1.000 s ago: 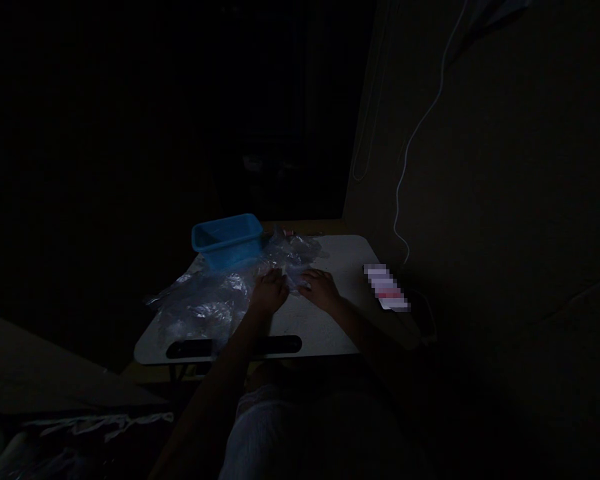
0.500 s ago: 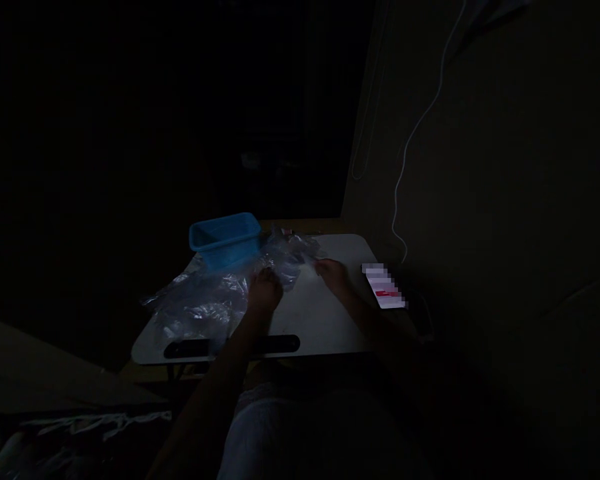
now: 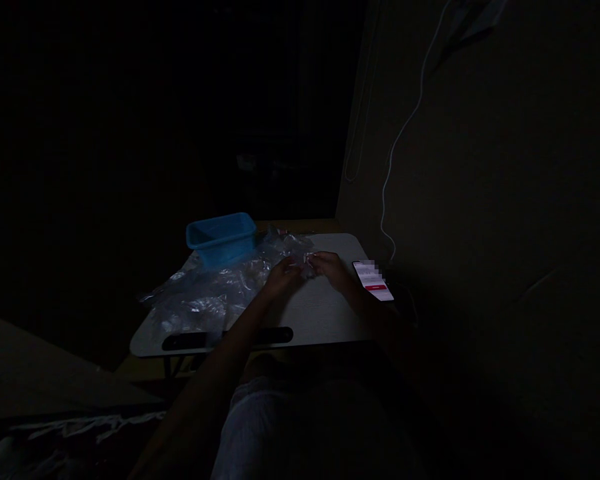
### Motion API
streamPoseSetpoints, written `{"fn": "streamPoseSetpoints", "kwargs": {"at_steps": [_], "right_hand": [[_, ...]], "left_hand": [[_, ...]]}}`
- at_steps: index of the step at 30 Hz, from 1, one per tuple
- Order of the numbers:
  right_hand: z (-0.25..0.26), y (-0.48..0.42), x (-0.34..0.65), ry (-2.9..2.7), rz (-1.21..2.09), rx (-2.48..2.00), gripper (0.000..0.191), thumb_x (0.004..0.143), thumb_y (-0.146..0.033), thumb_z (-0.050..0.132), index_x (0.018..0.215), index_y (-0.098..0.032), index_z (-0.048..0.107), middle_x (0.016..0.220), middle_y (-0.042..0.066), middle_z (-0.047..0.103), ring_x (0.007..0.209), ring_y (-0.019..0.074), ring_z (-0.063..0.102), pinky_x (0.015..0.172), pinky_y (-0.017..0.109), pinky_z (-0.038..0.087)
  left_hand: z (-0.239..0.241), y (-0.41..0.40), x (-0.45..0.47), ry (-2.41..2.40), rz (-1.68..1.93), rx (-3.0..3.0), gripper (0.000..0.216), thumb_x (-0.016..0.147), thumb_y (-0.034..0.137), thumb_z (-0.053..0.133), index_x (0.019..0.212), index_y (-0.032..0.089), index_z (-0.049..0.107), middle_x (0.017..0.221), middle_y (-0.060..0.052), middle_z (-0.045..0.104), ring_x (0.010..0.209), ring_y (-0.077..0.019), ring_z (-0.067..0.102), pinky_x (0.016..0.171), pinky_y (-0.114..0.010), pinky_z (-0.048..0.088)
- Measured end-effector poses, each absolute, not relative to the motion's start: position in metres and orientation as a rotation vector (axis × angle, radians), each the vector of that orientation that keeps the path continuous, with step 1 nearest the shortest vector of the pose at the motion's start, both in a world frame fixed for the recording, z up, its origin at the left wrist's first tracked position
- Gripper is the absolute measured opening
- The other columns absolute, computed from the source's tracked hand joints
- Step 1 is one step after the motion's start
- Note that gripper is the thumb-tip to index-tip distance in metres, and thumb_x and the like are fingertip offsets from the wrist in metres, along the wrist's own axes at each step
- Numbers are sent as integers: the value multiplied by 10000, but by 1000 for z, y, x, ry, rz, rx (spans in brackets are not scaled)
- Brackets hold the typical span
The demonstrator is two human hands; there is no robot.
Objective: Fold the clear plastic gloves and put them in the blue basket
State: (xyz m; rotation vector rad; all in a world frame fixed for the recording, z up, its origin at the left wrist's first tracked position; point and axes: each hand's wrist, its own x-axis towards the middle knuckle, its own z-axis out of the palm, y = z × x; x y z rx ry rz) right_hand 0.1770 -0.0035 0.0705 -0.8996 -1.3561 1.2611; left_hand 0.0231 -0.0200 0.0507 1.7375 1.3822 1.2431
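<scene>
In dim light, my left hand (image 3: 281,277) and my right hand (image 3: 327,265) come close together over the middle of a small white table (image 3: 325,317). Between them is a crumpled clear plastic bag (image 3: 305,265). The fingers of my right hand are pinched on it. My left hand's fingers are curled against the bag's left side and seem to grip it too. More clear plastic bags (image 3: 205,297) lie in a loose, shiny heap to the left, spreading toward the table's front edge.
A blue plastic basket (image 3: 223,250) stands at the back left of the table. A phone with a lit screen (image 3: 373,280) lies at the right edge. A white cable (image 3: 393,143) hangs along the wall on the right. A dark slot (image 3: 275,335) runs near the table's front edge.
My left hand has moved right and up from the heap of bags to the plastic at my right hand. The view has shifted slightly.
</scene>
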Motion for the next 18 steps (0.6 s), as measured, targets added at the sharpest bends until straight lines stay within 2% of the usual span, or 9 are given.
{"fn": "streamPoseSetpoints", "kwargs": {"at_steps": [4, 9, 11, 14, 18], "right_hand": [[82, -9, 180, -1339, 1311, -893, 295, 511, -420, 699, 599, -149, 620, 574, -11, 583, 542, 95, 507, 529, 227, 383], [97, -11, 184, -1394, 1236, -910, 299, 513, -423, 700, 514, -146, 588, 479, -38, 523, 468, 70, 450, 476, 209, 334], [100, -10, 183, -1370, 1246, -934, 300, 512, -423, 702, 520, -149, 582, 481, -41, 524, 458, 70, 451, 462, 207, 329], [103, -10, 178, -1281, 1304, -924, 294, 519, -416, 700, 532, -154, 566, 489, -44, 529, 464, 78, 468, 458, 208, 342], [103, -12, 174, -1227, 1403, -811, 270, 552, -405, 685, 608, -162, 580, 525, -33, 563, 506, 106, 519, 498, 232, 402]], "left_hand": [[46, -22, 15, 1526, 1357, 1619, 485, 683, 146, 498, 1166, 129, 453, 1136, -124, 563, 918, -215, 589, 792, -371, 486], [53, -27, 0, 1812, 1549, 1535, 410, 715, 128, 430, 1123, 128, 476, 1123, -127, 556, 933, -215, 578, 834, -384, 468], [57, -31, 2, 1742, 1569, 1592, 382, 729, 153, 442, 1108, 153, 489, 1140, -106, 551, 968, -206, 563, 841, -370, 465], [63, -41, 13, 1413, 1409, 1770, 355, 748, 248, 494, 1093, 166, 515, 1131, -88, 568, 1027, -206, 539, 831, -346, 467], [65, -51, 30, 1169, 1223, 1854, 599, 617, 295, 660, 1167, 152, 470, 1219, -113, 518, 1091, -233, 504, 843, -335, 458]]}}
